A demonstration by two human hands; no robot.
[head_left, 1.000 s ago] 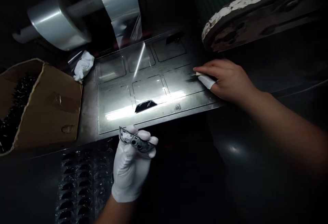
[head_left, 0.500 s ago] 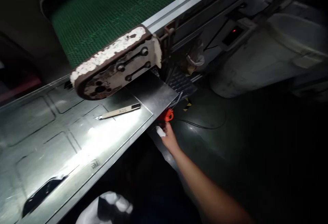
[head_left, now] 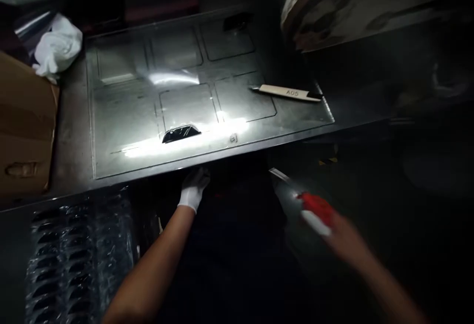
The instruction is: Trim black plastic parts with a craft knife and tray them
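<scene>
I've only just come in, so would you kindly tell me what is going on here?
A person's right hand holds a red-handled tool, blurred, in front of the worktop. The gloved left hand is low by the worktop's edge; whether it holds anything is too dark to tell. A pale-handled knife marked A05 and a glossy dark piece lie on the worktop.

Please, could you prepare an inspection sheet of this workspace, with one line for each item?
Surface: metal table, bearing a sheet with dark outlines; strong glare.
Job's things: red tool, raised off the table; knife marked A05 and black part, both on the sheet.
Clutter: crumpled cloth by the box.
Hands: left hand gloved, in shadow near the table's front edge, grip unclear; right hand closed on the red tool, blurred.
Cables: nothing seen.
Surroundings: clear plastic tray lower left; machine end upper right.
</scene>
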